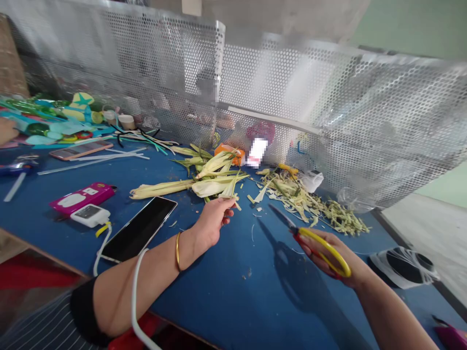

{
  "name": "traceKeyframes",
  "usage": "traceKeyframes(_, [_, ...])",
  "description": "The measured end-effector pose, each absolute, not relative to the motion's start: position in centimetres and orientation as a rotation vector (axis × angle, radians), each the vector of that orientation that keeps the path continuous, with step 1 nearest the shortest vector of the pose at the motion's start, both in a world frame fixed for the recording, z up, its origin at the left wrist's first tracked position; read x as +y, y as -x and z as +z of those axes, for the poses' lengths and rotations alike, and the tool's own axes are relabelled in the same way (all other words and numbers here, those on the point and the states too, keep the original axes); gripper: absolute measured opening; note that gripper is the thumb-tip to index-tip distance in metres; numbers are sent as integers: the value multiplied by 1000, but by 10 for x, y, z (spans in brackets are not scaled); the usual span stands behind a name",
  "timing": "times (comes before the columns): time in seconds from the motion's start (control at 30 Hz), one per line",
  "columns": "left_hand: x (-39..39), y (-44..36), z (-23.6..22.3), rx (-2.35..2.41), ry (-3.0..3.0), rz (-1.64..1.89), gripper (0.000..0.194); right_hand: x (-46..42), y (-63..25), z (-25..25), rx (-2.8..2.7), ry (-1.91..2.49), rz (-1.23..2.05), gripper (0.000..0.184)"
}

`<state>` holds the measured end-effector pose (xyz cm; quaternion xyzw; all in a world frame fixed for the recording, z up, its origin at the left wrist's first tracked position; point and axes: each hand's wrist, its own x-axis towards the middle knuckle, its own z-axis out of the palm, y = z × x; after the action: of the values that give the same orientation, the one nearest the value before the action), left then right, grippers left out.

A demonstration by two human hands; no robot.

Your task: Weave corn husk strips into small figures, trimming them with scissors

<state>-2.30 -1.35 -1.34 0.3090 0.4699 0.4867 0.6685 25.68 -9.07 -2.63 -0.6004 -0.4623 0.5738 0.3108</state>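
Observation:
Between the fingertips of my left hand [211,221] is the end of a pale corn husk [233,187], held low over the blue table [233,296]. Just beyond lies a loose pile of corn husks [215,167], some yellowish and some green. My right hand [328,250] grips a pair of scissors [323,245] with yellow and red handles, the blades pointing up and left toward the table's middle. The scissors are apart from the husk. Farther back, a heap of cut husk scraps [302,197] spreads toward the right.
A perforated metal screen [277,87] runs along the back. On the left are a black-screened phone [140,228], a white device with a cable [90,214], a pink packet [83,198] and coloured craft pieces [54,124]. At right sits a black roll in clear wrap [403,266].

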Motion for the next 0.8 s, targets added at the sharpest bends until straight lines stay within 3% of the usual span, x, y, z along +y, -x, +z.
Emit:
traceKeyframes(0.17, [-15,23,-15,1026,-698,1075,13,-96,-261,-32,-1370,1659,1715,55])
traceKeyframes(0.3, [-16,23,-14,1022,-685,1082,14,-78,-257,-33,-1135,1831,1144,68])
traceKeyframes(0.37, [-16,23,-13,1026,-673,1088,14,-73,-248,-30,-1104,1797,1099,72])
traceKeyframes(0.63, [-16,22,-16,1052,-677,1058,11,-36,-209,-29,-1256,1806,1225,40])
traceKeyframes(0.8, [-17,21,-17,1063,-693,1041,12,-22,-201,-25,-1176,1747,1200,40])
